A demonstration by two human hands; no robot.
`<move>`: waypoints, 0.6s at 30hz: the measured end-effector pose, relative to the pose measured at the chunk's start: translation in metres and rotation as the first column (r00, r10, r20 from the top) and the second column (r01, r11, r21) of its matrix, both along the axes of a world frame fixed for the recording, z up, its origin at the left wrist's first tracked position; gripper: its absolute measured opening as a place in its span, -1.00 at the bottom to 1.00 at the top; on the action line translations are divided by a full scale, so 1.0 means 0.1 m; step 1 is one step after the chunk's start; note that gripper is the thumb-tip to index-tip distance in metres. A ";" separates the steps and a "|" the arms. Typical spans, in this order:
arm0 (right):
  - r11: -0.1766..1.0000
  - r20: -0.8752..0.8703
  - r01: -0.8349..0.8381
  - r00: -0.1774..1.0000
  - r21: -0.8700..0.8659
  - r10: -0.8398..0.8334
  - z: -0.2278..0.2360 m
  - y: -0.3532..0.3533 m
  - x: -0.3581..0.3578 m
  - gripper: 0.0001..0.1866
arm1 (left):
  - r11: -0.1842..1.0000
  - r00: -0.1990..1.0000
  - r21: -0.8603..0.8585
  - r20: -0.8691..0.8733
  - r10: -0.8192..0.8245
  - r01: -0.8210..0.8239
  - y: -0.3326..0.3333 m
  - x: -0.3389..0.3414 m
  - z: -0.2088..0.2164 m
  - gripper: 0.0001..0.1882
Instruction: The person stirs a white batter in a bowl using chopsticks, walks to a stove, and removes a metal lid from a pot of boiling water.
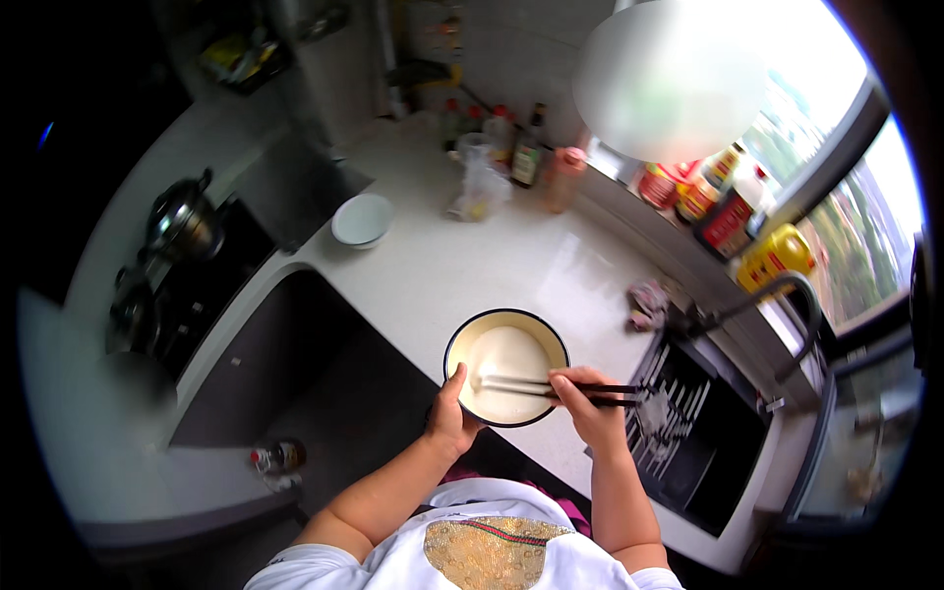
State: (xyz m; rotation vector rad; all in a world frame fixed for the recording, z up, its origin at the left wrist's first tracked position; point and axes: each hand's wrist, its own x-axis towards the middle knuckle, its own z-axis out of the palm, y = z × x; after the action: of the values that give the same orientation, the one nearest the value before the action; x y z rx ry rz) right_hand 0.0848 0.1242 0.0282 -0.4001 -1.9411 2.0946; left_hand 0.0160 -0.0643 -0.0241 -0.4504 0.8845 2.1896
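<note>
A cream-coloured bowl with a dark rim (454, 339) sits at the counter's front edge, part filled with a white substance (511, 354). My left hand (451, 418) grips its near left side, thumb over the rim and the other fingers hidden beneath. In my right hand (590, 403) is a pair of dark chopsticks (521, 384), pinched near the middle. Their tips, coated white, rest in the bowl's contents at its left side, and their other ends stick out to the right over the sink.
Right of me lies a dark sink (718, 462) with a rack and a curved faucet (811, 305). A white bowl (362, 220) stands on the counter (442, 265), with several bottles (528, 147) behind. A pot (185, 226) is on the stove at left. More bottles (733, 211) line the windowsill.
</note>
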 end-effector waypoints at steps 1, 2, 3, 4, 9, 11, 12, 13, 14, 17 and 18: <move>0.997 0.071 -0.037 0.997 -0.066 0.041 0.07 -0.02 -0.04 -0.87 | 0.999 0.999 -0.020 -0.001 0.044 -0.044 -0.11 0.02 0.04 -0.42; 0.989 0.143 -0.069 0.986 -0.131 0.088 0.13 0.01 -0.08 -0.87 | 0.995 0.996 -0.039 -0.002 0.087 -0.087 -0.22 0.06 0.07 -0.41; 0.988 0.175 -0.061 0.981 -0.139 0.085 0.15 0.01 -0.14 -0.87 | 0.990 0.992 -0.058 -0.001 0.130 -0.130 -0.33 0.09 0.08 -0.40; 0.998 0.195 -0.063 0.979 -0.017 0.065 0.19 -0.03 -0.21 -0.86 | 0.985 0.987 -0.061 -0.014 0.159 -0.160 -0.45 0.12 0.07 -0.39; 0.838 -0.237 -0.238 0.889 0.490 0.391 0.21 -0.93 -0.80 -0.91 | 0.952 0.951 -0.067 -0.108 0.289 -0.297 -0.99 -0.01 0.15 -0.40; 0.709 -0.241 -0.365 0.763 0.604 0.599 0.34 -1.36 -0.91 -0.87 | 0.925 0.918 -0.035 -0.145 0.369 -0.378 -1.28 -0.07 0.17 -0.42; 0.660 -0.218 -0.413 0.720 0.628 0.658 0.49 -1.54 -0.96 -0.87 | 0.912 0.898 -0.006 -0.173 0.404 -0.411 -1.43 -0.15 0.21 -0.43; 0.639 -0.229 -0.442 0.680 0.629 0.696 0.52 -1.66 -1.07 -0.87 | 0.899 0.880 0.027 -0.195 0.433 -0.437 -1.58 -0.25 0.22 -0.44; 0.627 -0.229 -0.430 0.675 0.649 0.701 0.56 -1.77 -1.22 -0.86 | 0.881 0.857 0.051 -0.212 0.469 -0.470 -1.72 -0.37 0.25 -0.44; 0.630 -0.278 -0.350 0.676 0.693 0.682 0.57 -2.15 -1.64 -0.85 | 0.838 0.813 0.085 -0.206 0.545 -0.540 -2.17 -0.68 0.29 -0.44; 0.651 -0.294 -0.329 0.692 0.684 0.659 0.52 -2.31 -1.79 -0.86 | 0.840 0.812 0.078 -0.221 0.540 -0.537 -2.32 -0.80 0.31 -0.44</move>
State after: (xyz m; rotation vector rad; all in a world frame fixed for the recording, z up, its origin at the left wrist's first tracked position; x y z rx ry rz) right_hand -0.0947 -0.1068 0.0801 0.8845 -2.3372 1.4386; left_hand -0.0639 -0.2965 0.0065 -0.4879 0.9507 2.8193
